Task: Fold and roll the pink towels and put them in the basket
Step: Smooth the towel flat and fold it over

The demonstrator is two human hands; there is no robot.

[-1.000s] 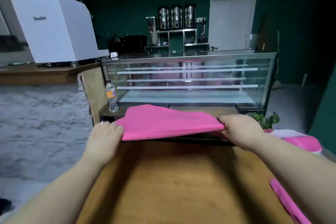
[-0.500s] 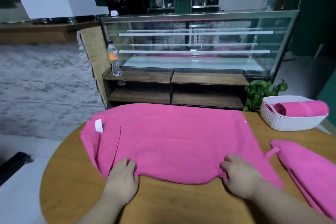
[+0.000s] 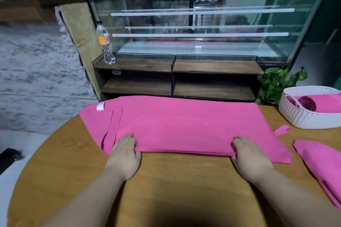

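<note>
Well to the right of my right hand, the white basket holds one rolled towel, pink, lying on its side with its spiral end towards me. The pink towel lies on the bench under both hands, folded into a long flat band, with a white tag beyond my left hand. On its near folded edge my fingers lie straight, pressed together, flat on the cloth. A second towel lies just right of my right forearm.
</note>
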